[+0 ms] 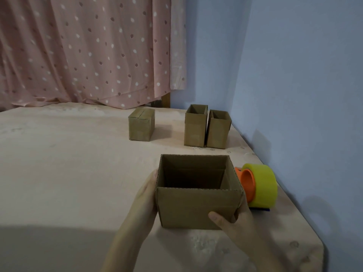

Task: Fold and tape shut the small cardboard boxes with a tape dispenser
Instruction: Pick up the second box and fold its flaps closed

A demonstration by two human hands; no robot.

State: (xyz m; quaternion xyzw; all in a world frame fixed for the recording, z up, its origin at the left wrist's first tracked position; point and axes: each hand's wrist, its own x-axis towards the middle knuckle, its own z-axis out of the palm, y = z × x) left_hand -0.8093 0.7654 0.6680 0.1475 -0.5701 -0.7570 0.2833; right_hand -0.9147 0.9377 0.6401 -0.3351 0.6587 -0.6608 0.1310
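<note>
Head view: 4 boxes [198,191], 1 tape dispenser [259,185], 2 hands [144,201].

Both forearms reached in from the near edge, the left hand [144,201] lying flat with straight fingers along the left side of the box [198,207] while the right hand [235,220] clasped its near right corner, thumb [218,217] across the near face and fingers hidden behind the right side.
</note>
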